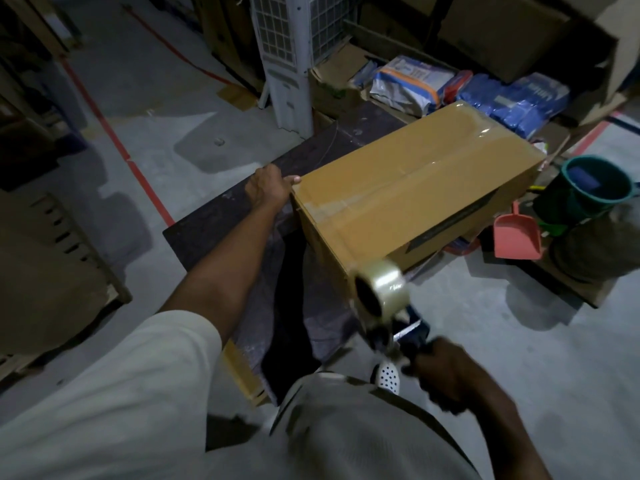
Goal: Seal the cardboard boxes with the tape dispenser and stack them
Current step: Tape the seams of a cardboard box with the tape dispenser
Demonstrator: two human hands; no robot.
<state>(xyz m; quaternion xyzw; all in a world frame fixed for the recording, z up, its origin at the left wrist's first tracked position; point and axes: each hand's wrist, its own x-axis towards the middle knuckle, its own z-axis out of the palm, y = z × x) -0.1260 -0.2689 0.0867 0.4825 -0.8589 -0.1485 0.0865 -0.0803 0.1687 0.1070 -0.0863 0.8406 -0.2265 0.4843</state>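
A long brown cardboard box (408, 174) lies on a dark low table (214, 220), with clear tape running along its top seam and down its near end. My left hand (268, 187) holds the box's near left corner, thumb over the top edge. My right hand (450, 372) grips the handle of a tape dispenser (382, 299), which carries a roll of clear tape and hovers just off the box's near lower corner. The dispenser is blurred.
A green bucket (595, 185) and a pink dustpan (516, 233) sit on the floor to the right. Blue and white packets (485, 88) and open cartons lie behind the box. A white cooler unit (287, 60) stands at the back. Red tape lines (114, 136) cross the grey floor.
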